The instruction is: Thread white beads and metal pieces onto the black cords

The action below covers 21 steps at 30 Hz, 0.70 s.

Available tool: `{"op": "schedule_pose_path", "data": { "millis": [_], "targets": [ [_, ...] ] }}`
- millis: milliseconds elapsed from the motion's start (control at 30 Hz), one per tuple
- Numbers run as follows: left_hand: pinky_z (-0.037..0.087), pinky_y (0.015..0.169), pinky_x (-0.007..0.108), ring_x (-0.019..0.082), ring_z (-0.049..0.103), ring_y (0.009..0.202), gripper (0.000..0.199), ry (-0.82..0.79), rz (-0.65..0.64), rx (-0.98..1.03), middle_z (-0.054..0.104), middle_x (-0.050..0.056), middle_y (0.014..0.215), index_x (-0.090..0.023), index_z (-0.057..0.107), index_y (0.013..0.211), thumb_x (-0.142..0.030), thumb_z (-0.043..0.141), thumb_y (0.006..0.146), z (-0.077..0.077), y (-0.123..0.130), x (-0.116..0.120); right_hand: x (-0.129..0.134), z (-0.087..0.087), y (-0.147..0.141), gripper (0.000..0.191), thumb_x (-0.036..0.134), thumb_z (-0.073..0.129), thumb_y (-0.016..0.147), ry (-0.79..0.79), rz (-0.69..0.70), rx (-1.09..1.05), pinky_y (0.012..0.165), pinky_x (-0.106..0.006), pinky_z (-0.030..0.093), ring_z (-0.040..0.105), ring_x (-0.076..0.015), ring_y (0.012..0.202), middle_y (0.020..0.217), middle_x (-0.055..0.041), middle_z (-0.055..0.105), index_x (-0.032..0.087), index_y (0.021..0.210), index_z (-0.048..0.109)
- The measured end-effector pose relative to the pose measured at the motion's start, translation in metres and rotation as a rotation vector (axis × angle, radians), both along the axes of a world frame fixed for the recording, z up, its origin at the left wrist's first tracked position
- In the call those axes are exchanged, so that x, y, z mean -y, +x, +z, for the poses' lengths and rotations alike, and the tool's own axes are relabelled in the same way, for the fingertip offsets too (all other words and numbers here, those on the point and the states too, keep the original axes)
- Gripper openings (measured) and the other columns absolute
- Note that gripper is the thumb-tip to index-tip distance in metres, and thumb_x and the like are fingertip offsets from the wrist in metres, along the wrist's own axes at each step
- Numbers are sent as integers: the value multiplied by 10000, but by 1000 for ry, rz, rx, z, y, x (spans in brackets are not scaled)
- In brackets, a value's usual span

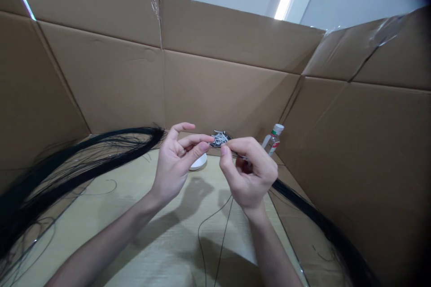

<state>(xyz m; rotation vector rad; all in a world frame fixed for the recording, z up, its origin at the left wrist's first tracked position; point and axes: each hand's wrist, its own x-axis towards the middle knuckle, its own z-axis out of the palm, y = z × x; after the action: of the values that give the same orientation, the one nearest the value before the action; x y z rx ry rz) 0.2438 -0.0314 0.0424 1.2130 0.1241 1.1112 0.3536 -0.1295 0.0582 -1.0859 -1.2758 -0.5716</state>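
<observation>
Thin dark cord (199, 229) trailing over the table (134, 233) beneath a pinching right hand (251, 172).
The right fingers grip the cord, palm curled; the left hand (173, 159) faces them, thumb and forefinger nearly meeting, though whether they hold anything cannot be told. Beyond: a white dish (198, 162), a black-and-white pile (219, 139), a bottle (273, 139); dark strands (112, 160) at both sides.

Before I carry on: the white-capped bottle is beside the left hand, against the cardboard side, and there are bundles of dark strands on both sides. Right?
Not quite: the head view shows the white-capped bottle just beyond the right hand, not beside the left. The rest stands.
</observation>
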Motion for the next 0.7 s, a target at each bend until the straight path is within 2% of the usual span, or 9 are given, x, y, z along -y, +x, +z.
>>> {"op": "schedule_pose_path", "data": {
  "millis": [233, 533, 700],
  "targets": [
    [523, 579, 165, 84, 701, 682, 438, 28, 19, -10, 825, -12, 967, -237, 516, 1158, -204, 849, 876, -1, 0, -1, 0, 0, 2, 147, 98, 677, 903, -10, -20, 29, 425, -251, 323, 516, -93, 566, 735, 14, 652, 207, 806, 662],
    [477, 504, 194, 100, 679, 619, 409, 103, 59, -58, 824, -4, 933, -238, 511, 1139, -237, 833, 886, 6, -2, 0, 3, 2, 4, 156, 106, 675, 896, -51, -2, 38, 432, -252, 311, 436, -74, 520, 703, 29, 615, 206, 778, 650],
    [513, 545, 205, 124, 714, 676, 406, 134, 58, -82, 822, 14, 928, -226, 510, 1136, -248, 829, 886, 8, -4, 1, 3, 3, 7, 141, 94, 675, 905, -58, -2, 46, 425, -260, 321, 469, -84, 522, 751, 16, 681, 209, 824, 690]
  ]
}}
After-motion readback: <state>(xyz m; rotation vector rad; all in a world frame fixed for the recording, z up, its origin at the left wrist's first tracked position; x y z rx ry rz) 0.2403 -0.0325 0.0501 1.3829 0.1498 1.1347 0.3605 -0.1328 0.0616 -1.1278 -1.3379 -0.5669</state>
